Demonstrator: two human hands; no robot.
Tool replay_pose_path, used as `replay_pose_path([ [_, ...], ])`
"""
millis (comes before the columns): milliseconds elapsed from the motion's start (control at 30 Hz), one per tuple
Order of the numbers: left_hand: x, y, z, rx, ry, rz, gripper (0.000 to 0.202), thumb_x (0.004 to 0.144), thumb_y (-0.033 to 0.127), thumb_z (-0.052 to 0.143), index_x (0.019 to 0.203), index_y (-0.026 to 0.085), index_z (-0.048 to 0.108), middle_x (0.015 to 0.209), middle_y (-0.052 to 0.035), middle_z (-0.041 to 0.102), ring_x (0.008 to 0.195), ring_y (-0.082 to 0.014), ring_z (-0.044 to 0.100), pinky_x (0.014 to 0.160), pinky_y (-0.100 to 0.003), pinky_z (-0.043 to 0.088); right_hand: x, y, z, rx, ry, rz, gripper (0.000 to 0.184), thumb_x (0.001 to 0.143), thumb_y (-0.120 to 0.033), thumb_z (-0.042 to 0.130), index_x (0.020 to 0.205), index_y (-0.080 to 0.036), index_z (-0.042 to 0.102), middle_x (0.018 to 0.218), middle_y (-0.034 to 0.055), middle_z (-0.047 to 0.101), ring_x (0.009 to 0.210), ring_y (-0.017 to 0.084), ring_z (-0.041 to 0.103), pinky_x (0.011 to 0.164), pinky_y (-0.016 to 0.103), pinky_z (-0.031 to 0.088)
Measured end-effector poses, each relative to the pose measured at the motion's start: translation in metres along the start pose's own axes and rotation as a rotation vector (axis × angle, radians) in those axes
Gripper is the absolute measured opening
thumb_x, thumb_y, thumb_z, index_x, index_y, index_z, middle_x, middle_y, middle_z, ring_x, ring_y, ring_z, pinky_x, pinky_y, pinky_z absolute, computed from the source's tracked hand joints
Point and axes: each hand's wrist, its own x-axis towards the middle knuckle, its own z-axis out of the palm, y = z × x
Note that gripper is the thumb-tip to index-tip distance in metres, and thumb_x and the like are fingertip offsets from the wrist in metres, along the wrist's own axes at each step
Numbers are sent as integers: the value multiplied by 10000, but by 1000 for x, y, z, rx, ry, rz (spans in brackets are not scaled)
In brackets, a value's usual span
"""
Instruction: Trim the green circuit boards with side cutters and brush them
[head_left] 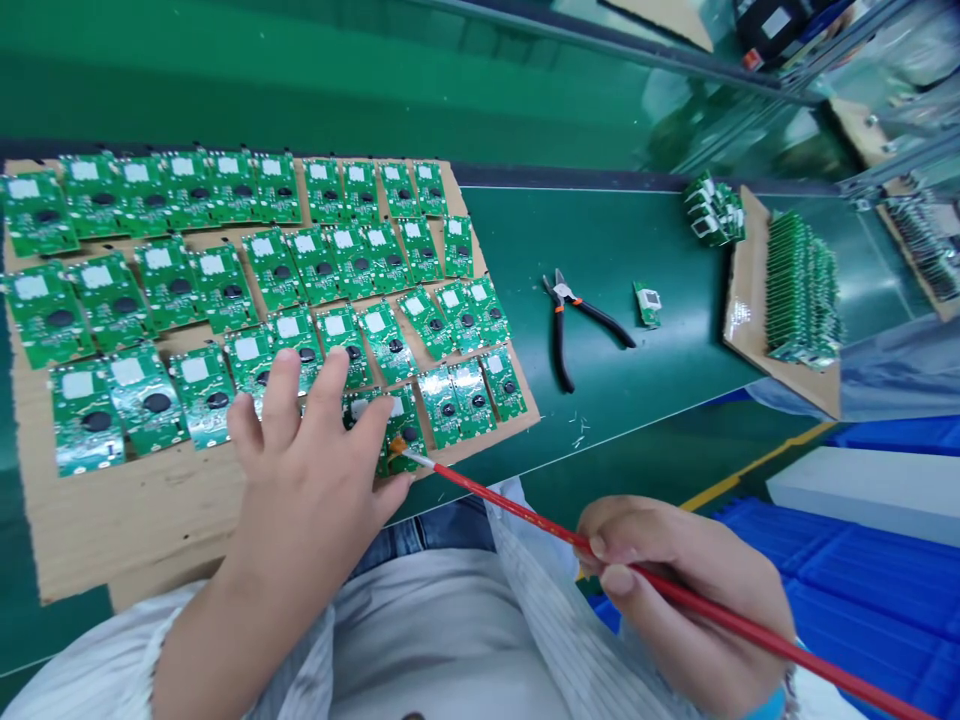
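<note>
My right hand (682, 590) grips a long red paintbrush (517, 508) by its handle. The bristle tip touches a green circuit board (409, 430) in the front row, next to its black round blob. My left hand (307, 450) lies over neighbouring boards with its fingers spread, the thumb near the front edge of the board under the brush. Several rows of similar boards, each with a white square and a black blob, cover a cardboard sheet (150, 520). My left hand hides parts of some front-row boards.
On the green table (495, 240) lie cutting pliers (577, 320) with black and orange handles, and a small board (648, 304). Farther right are a small pile of boards (712, 210) and a cardboard tray (739, 290) with upright boards. Blue crates (862, 590) stand below at the right.
</note>
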Motion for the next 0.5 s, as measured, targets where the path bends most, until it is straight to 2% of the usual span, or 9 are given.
replay_pose_path([
  [167, 1, 0, -1, -7, -32, -14, 348, 720, 350, 677, 1013, 164, 685, 1364, -263, 450, 1276, -556, 309, 901, -708, 341, -3, 4, 0, 22, 52, -9, 168, 745, -109, 558, 807, -263, 578, 611, -1, 583, 535, 166, 586, 443, 283, 481],
  [367, 0, 0, 1, -25, -10, -16, 366, 684, 370, 701, 983, 160, 690, 1356, -261, 466, 1265, -547, 332, 907, -706, 335, 0, 3, 0, 1, 2, 1, 151, 753, -99, 550, 770, -247, 568, 601, -8, 588, 510, 142, 583, 433, 257, 476],
  [500, 0, 0, 0, -38, -5, -22, 378, 680, 374, 710, 987, 153, 691, 1348, -263, 478, 1266, -550, 335, 913, -706, 333, -2, 3, -6, -33, 42, -3, 132, 747, -119, 556, 760, -250, 568, 586, -11, 582, 497, 144, 569, 402, 256, 455],
])
